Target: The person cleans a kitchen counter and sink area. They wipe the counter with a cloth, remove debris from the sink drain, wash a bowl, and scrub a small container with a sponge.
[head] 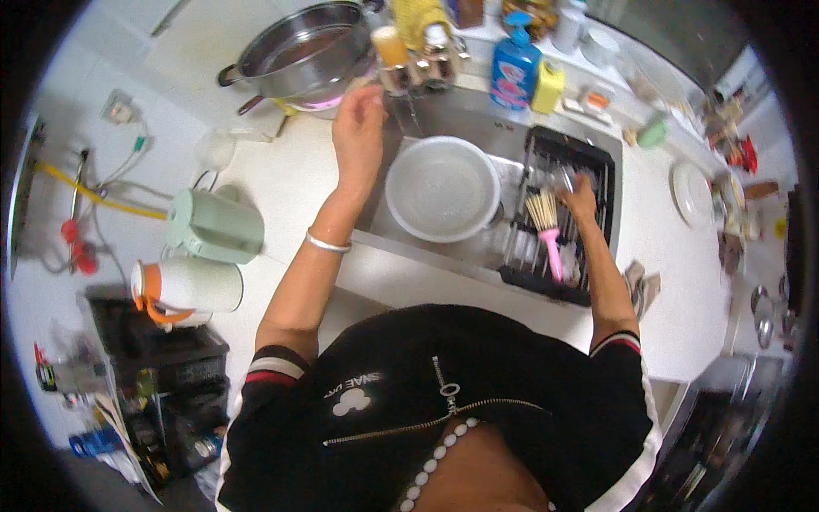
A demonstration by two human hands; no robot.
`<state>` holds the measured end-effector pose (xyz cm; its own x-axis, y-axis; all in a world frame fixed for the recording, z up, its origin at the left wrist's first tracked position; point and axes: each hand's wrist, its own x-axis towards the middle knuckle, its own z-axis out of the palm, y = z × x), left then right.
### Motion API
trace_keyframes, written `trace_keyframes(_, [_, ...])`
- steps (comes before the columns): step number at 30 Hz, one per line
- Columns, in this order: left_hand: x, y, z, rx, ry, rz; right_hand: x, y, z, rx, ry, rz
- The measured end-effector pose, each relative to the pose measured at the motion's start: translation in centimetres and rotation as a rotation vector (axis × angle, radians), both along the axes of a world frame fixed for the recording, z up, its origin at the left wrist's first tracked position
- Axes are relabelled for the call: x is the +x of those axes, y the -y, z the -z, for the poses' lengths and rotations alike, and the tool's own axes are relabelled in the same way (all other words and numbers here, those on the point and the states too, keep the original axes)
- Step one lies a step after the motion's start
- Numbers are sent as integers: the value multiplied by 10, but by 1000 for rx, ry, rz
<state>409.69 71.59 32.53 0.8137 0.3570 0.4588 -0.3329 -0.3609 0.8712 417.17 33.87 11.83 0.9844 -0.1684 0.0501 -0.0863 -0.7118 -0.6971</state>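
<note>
My left hand (359, 121) is raised at the left edge of the steel sink (435, 112), beside the tap and a metal pot (307, 70). Its fingers are curled, and blur hides whether anything is between them. My right hand (580, 200) is over the black draining rack (601, 160) at the sink's right side, its fingers on a small shiny object (564, 179) too blurred to name. Just left of that hand, a brush with pale bristles and a pink handle (551, 256) lies on the rack. Between my hands, a round whitish basin (443, 190) sits in the sink.
Behind the sink stand a blue pump bottle (514, 70) and a yellow container (548, 88). A green electric kettle (217, 224) and a white jug with an orange handle (198, 286) are on the left counter. A plate (691, 193) leans at the right.
</note>
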Motion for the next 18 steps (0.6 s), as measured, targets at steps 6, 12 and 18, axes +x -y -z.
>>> trace_keyframes(6, [36, -31, -1, 91, -69, -93, 6, -6, 23, -334, -160, -40])
trace_keyframes(12, [53, -7, 1, -87, -236, 168, 4, -82, -131, -330, 292, -370])
trace_keyframes(18, [59, -4, 8, -185, -167, 135, 1, -230, -306, -326, 712, -766])
